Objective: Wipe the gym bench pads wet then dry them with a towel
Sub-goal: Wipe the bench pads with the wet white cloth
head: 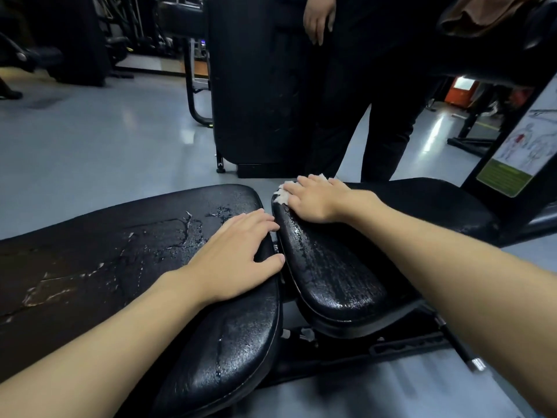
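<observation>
Pressing hand: the right hand (316, 200) is laid flat, fingers nearly straight and close together, on top of a crumpled white wipe (283, 193); nothing is gripped.
Wipe: held down under the fingertips at the far, narrow end of the seat pad (331, 267); its ragged edge shows past the fingers.
Other hand: the left hand (238, 251) is spread palm-down on the end of the back pad (120, 251), fingers extended to the gap between the pads, thumb laid along the pad's rounded edge.
Seat pad: black grained vinyl, tapered and rounded, beaded with water.
Back pad: long, black vinyl, cracked and peeling in patches, with wet streaks near the left hand.
Frame: a black metal bench frame (391, 348) is seen beneath the pads.
Towel: a brown towel (482, 13) is draped on a machine at upper right, well apart from both hands.
Surroundings: a person in dark trousers (385, 116) stands just beyond the seat pad, beside a tall black upright pad (256, 86); a muscle-diagram placard (518, 152) is fixed at right; a glossy grey floor (90, 146) lies around.
</observation>
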A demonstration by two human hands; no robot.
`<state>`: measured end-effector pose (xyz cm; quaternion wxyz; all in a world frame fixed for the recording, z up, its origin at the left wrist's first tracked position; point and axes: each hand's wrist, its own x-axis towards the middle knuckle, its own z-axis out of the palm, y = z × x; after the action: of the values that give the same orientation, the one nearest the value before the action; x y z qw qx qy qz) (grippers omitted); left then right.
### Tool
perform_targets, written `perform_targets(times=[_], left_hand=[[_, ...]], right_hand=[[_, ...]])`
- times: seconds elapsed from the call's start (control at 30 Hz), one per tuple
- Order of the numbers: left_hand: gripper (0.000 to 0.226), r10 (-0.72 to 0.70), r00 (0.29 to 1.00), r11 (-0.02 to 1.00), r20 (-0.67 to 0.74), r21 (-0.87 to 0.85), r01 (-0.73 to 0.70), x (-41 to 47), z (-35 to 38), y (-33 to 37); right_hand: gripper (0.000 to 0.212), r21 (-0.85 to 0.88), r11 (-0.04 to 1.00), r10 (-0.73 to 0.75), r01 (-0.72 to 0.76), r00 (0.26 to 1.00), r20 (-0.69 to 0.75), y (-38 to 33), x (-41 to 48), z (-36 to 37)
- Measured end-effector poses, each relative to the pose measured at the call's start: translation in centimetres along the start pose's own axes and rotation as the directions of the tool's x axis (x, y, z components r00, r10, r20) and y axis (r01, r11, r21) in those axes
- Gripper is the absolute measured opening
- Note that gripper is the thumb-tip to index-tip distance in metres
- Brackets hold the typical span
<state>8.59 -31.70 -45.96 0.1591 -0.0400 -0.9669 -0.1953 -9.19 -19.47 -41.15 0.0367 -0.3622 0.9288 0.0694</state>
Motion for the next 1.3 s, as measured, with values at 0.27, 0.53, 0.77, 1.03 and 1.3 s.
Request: perform_targets(times=[0.27,0.53,0.77,1.03,1.3], left_hand=[[0.062,-0.057,0.998,0.998,0.01,-0.024,0.058,0.4,0.0,-0.2],[0.046,-0.118,0.992,0.992,0.048,-0.035,0.12,0.5,-0.5,-0.1],[0.051,-0.059,0.997,0.998,0.058,0.006,0.059,-0.1,-0.7,0.2],[0.05,-0.111,0.991,0.991,0.071,0.083,0.105,0.9,-0.2,2.8],[0.051,-0.124,0.989,0.991,0.077,0.066,0.12,0.6,0.5,2.3]], right_hand=[[0.064,0.01,1.0,-0.017,0.017,0.998,0.06,-0.8,3.4,-0.4],[0.06,-0.145,0.955,-0.278,0.26,0.953,-0.118,-3.7,-10.7,1.3],[0.055,-0.219,0.934,-0.343,0.284,0.884,-0.318,-2.7,-19.4,4.6],[0.046,-0.294,0.91,-0.404,0.292,0.782,-0.475,-2.1,-22.2,6.1],[0.017,0.736,0.632,0.423,0.242,0.689,-0.589,-2.2,-20.8,-0.6]])
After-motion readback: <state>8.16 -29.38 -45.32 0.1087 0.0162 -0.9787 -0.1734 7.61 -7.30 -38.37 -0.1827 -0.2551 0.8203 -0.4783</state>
